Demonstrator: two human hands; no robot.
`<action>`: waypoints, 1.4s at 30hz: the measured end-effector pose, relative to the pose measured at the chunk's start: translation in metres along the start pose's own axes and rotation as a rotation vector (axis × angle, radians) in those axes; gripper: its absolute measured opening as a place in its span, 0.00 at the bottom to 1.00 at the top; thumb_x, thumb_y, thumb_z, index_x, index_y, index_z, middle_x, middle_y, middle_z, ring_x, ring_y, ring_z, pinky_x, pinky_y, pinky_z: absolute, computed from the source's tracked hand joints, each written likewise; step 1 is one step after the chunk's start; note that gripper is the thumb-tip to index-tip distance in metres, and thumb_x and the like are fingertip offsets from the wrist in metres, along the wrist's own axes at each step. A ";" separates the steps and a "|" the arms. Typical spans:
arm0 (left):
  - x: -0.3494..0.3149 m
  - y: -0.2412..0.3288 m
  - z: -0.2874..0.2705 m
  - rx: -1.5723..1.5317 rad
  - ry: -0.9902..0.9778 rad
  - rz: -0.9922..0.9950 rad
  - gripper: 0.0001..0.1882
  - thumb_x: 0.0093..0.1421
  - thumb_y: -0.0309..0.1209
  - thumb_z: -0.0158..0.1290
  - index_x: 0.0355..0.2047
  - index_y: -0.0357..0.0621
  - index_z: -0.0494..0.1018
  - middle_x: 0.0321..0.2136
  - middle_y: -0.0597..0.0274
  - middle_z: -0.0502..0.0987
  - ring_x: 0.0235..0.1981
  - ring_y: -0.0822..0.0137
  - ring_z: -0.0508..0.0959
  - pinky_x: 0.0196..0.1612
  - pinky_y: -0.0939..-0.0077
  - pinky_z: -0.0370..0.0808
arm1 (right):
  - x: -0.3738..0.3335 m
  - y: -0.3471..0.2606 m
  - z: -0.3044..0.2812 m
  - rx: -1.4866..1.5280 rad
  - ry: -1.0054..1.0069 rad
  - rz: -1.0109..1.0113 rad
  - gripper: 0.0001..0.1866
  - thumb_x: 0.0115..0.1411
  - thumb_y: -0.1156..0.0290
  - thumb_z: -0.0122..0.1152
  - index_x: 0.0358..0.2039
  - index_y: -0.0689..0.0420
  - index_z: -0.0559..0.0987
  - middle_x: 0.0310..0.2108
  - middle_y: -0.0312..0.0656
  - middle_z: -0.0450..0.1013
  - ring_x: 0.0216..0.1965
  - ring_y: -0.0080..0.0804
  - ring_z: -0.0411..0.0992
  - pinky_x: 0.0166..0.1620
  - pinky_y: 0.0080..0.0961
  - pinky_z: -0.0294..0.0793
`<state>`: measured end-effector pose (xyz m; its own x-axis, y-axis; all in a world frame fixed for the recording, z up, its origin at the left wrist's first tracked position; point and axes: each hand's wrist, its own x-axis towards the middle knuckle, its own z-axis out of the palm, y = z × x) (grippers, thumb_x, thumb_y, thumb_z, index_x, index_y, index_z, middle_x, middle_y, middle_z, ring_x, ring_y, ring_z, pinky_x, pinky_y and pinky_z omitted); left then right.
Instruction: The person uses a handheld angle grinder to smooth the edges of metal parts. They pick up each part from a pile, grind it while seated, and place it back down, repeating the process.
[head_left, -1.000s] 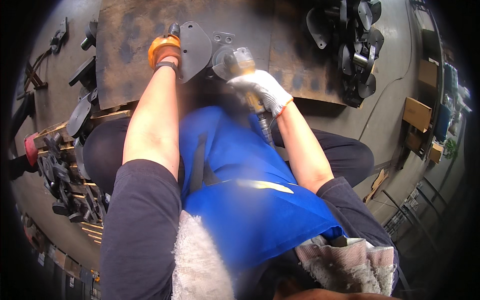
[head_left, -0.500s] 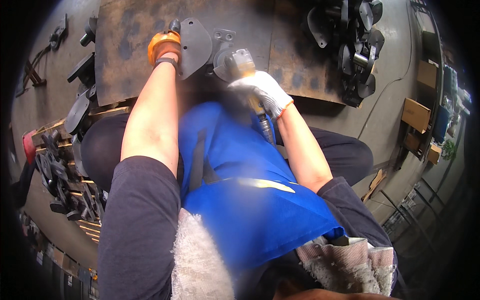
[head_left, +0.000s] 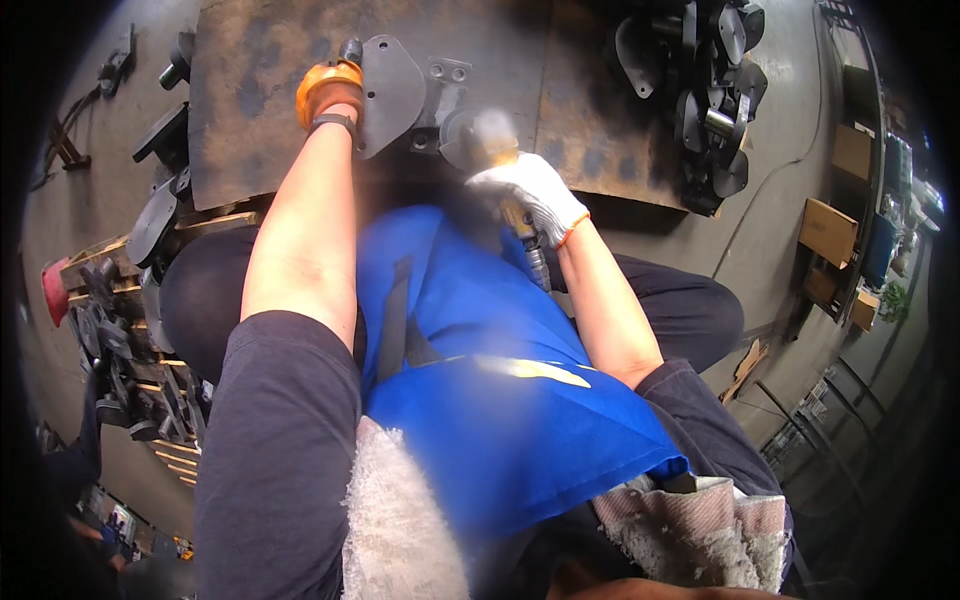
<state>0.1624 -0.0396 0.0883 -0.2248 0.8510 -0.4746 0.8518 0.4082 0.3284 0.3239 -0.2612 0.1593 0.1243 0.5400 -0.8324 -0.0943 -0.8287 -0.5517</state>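
Observation:
My left hand [head_left: 328,92], in an orange glove, is closed round the dark round end of a metal part at the far left of centre. The part's flat grey plate [head_left: 392,98], with rounded corners and small holes, stands beside that hand. My right hand [head_left: 538,196], in a white knit glove, grips a yellow-bodied air grinder [head_left: 515,214]. Its hose fitting points back toward me. The blurred grinder head carries a round disc [head_left: 458,140], just right of the plate, over a flat bracket with holes [head_left: 449,70]. I cannot tell whether the disc touches metal.
The worn steel tabletop [head_left: 260,150] lies under the work. Stacked dark metal parts [head_left: 722,120] stand at its right end. More parts [head_left: 110,330] lie on a wooden pallet at the left. Cardboard boxes [head_left: 828,232] sit on a rack at the far right.
My right hand and the grinder have shifted slightly right and toward me. My left hand and the plate have stayed put.

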 end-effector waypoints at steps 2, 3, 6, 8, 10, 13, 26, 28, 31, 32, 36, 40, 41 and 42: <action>-0.002 0.002 -0.002 -0.022 -0.010 -0.044 0.28 0.64 0.55 0.50 0.52 0.47 0.78 0.53 0.49 0.77 0.55 0.50 0.77 0.56 0.56 0.74 | 0.000 0.004 -0.003 -0.017 0.004 0.009 0.11 0.55 0.64 0.69 0.26 0.59 0.82 0.19 0.39 0.75 0.20 0.25 0.73 0.24 0.23 0.70; -0.001 0.003 -0.002 0.011 -0.002 -0.023 0.27 0.64 0.54 0.51 0.52 0.47 0.78 0.53 0.49 0.77 0.55 0.50 0.77 0.56 0.56 0.74 | 0.001 0.005 -0.004 -0.024 0.006 0.011 0.11 0.56 0.63 0.68 0.28 0.59 0.84 0.19 0.39 0.76 0.20 0.25 0.74 0.25 0.22 0.71; 0.005 0.000 0.002 -0.009 -0.009 -0.024 0.28 0.64 0.55 0.50 0.51 0.47 0.78 0.53 0.49 0.77 0.54 0.50 0.77 0.55 0.56 0.74 | 0.007 0.007 0.002 -0.099 -0.048 -0.118 0.12 0.55 0.62 0.69 0.28 0.58 0.84 0.19 0.39 0.76 0.20 0.25 0.74 0.25 0.22 0.71; 0.006 -0.003 0.005 0.015 0.013 0.017 0.29 0.63 0.56 0.50 0.51 0.47 0.78 0.52 0.49 0.78 0.54 0.50 0.78 0.55 0.57 0.75 | 0.005 -0.003 0.006 -0.062 -0.043 -0.092 0.11 0.53 0.64 0.70 0.27 0.59 0.81 0.19 0.38 0.74 0.19 0.25 0.72 0.24 0.22 0.70; 0.003 -0.002 0.006 0.057 0.030 0.046 0.28 0.63 0.56 0.49 0.51 0.47 0.78 0.51 0.49 0.78 0.54 0.50 0.78 0.55 0.57 0.75 | 0.004 -0.003 0.004 -0.047 -0.012 -0.056 0.12 0.53 0.64 0.71 0.26 0.59 0.81 0.19 0.38 0.74 0.19 0.24 0.71 0.24 0.22 0.70; 0.000 0.004 -0.005 0.037 0.017 0.006 0.26 0.65 0.51 0.48 0.52 0.47 0.77 0.54 0.50 0.77 0.56 0.51 0.76 0.58 0.58 0.73 | 0.007 0.004 -0.004 -0.122 0.037 0.033 0.14 0.55 0.60 0.69 0.29 0.60 0.84 0.21 0.40 0.77 0.22 0.24 0.75 0.27 0.23 0.71; 0.011 -0.009 0.011 -0.107 -0.064 0.056 0.50 0.55 0.76 0.42 0.57 0.42 0.74 0.58 0.41 0.71 0.61 0.42 0.70 0.62 0.50 0.65 | 0.001 -0.001 0.004 -0.055 0.012 -0.045 0.14 0.49 0.64 0.74 0.28 0.59 0.79 0.20 0.38 0.74 0.19 0.25 0.71 0.24 0.25 0.70; 0.008 -0.010 0.008 -0.062 -0.045 0.087 0.50 0.55 0.76 0.41 0.57 0.42 0.73 0.58 0.41 0.71 0.61 0.42 0.70 0.62 0.51 0.65 | 0.004 0.004 0.005 -0.072 -0.009 -0.051 0.14 0.49 0.64 0.74 0.28 0.59 0.79 0.20 0.37 0.74 0.20 0.25 0.71 0.25 0.25 0.70; 0.013 -0.011 0.008 -0.060 -0.027 0.081 0.51 0.55 0.76 0.41 0.58 0.42 0.72 0.59 0.41 0.71 0.61 0.42 0.69 0.63 0.51 0.65 | 0.008 0.018 -0.003 -0.262 0.058 -0.035 0.15 0.53 0.60 0.71 0.28 0.60 0.83 0.21 0.39 0.77 0.23 0.24 0.74 0.29 0.23 0.72; 0.009 -0.009 0.004 -0.071 -0.021 0.071 0.51 0.55 0.76 0.41 0.58 0.42 0.72 0.59 0.41 0.71 0.62 0.42 0.69 0.63 0.51 0.65 | 0.006 0.020 -0.005 -0.225 0.066 -0.030 0.15 0.53 0.60 0.71 0.29 0.61 0.83 0.21 0.39 0.77 0.23 0.24 0.74 0.29 0.23 0.72; -0.004 -0.002 -0.001 0.098 -0.004 0.110 0.33 0.63 0.57 0.45 0.55 0.43 0.75 0.56 0.47 0.74 0.59 0.48 0.73 0.59 0.56 0.70 | 0.001 0.019 -0.007 -0.167 0.071 0.001 0.16 0.53 0.59 0.71 0.29 0.61 0.83 0.23 0.39 0.78 0.24 0.23 0.74 0.30 0.22 0.73; 0.010 -0.007 0.010 -0.059 -0.017 0.098 0.50 0.55 0.75 0.41 0.58 0.42 0.72 0.58 0.41 0.71 0.61 0.43 0.69 0.62 0.53 0.65 | 0.011 0.023 -0.001 -0.198 0.051 -0.130 0.14 0.50 0.62 0.73 0.27 0.59 0.79 0.20 0.37 0.74 0.20 0.26 0.72 0.26 0.26 0.71; 0.006 -0.009 0.007 -0.057 -0.009 0.097 0.50 0.55 0.75 0.41 0.58 0.41 0.72 0.58 0.41 0.71 0.61 0.43 0.69 0.62 0.53 0.65 | 0.010 0.021 0.003 -0.177 0.041 -0.122 0.15 0.49 0.62 0.73 0.27 0.59 0.79 0.19 0.37 0.74 0.20 0.26 0.72 0.25 0.26 0.70; 0.010 -0.015 0.009 -0.071 -0.008 0.092 0.50 0.55 0.75 0.41 0.58 0.41 0.73 0.58 0.41 0.71 0.61 0.43 0.69 0.62 0.52 0.65 | 0.007 0.017 0.006 -0.156 0.032 -0.114 0.15 0.49 0.62 0.73 0.27 0.59 0.79 0.19 0.37 0.74 0.20 0.26 0.72 0.25 0.26 0.70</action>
<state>0.1511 -0.0399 0.0715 -0.1434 0.8832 -0.4466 0.8331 0.3513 0.4273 0.3174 -0.2706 0.1438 0.1567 0.6288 -0.7616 0.0764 -0.7765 -0.6255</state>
